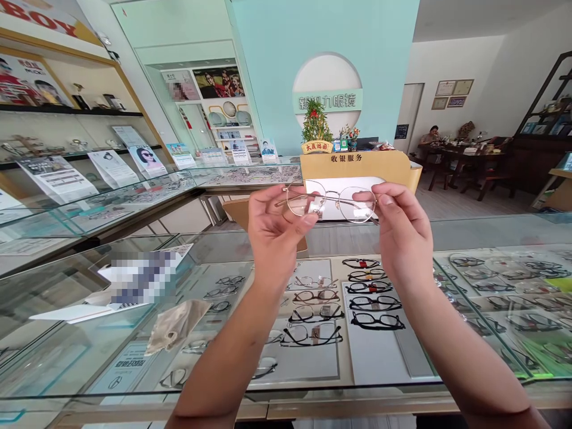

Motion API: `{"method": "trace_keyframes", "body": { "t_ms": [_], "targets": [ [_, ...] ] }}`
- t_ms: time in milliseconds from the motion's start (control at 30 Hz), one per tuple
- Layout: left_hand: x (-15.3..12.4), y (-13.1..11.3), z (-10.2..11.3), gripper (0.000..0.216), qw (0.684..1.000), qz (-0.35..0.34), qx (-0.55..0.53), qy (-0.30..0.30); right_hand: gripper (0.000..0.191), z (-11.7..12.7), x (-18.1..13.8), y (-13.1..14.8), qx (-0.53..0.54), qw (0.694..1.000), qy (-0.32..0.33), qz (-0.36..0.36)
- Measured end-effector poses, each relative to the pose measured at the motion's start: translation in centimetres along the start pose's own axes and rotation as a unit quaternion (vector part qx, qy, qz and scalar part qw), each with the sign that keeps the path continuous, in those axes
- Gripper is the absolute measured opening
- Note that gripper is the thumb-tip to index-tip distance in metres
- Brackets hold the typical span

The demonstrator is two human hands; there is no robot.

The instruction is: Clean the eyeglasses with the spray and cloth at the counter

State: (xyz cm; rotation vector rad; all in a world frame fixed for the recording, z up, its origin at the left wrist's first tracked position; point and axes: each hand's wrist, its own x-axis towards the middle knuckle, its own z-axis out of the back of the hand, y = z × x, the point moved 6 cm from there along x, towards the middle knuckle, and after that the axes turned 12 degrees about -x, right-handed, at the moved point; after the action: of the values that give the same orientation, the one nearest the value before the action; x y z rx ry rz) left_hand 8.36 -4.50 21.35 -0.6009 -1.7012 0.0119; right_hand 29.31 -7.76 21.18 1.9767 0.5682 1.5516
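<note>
A pair of thin-rimmed eyeglasses with round clear lenses is held up above the glass display case. My left hand grips the frame at its left side, fingers behind and thumb near the lower rim of that lens. At the opposite end, my right hand pinches the hinge area between thumb and fingers. Below my hands, rows of eyeglass frames lie on trays under the glass. A crumpled beige cloth rests on the case, left of my left forearm.
White printed cards, partly blurred out, stand on the case at left. More glass cases run along the left wall. A wooden counter with a plant stands ahead. A person sits at a dark table, far right.
</note>
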Motion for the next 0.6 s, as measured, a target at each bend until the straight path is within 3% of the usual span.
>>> {"method": "trace_keyframes", "body": {
  "t_ms": [200, 300, 467, 600],
  "targets": [
    [0.0, 0.5, 0.4, 0.060, 0.997, 0.066, -0.010, -0.043, 0.011, 0.2, 0.0, -0.2, -0.009, 1.000, 0.014, -0.014],
    [-0.3, 1.0, 0.4, 0.057, 0.986, 0.145, -0.054, -0.056, 0.020, 0.3, 0.4, -0.2, -0.013, 0.999, 0.040, -0.006],
    [-1.6, 2.6, -0.6, 0.044, 0.920, 0.354, -0.156, -0.063, 0.022, -0.5, 0.8, 0.5, -0.116, 0.980, 0.120, 0.113],
    [-3.0, 3.5, -1.7, 0.036, 0.856, 0.465, -0.218, -0.056, 0.021, -0.9, 0.4, 1.6, -0.160, 0.956, 0.118, 0.216]
  ]
}}
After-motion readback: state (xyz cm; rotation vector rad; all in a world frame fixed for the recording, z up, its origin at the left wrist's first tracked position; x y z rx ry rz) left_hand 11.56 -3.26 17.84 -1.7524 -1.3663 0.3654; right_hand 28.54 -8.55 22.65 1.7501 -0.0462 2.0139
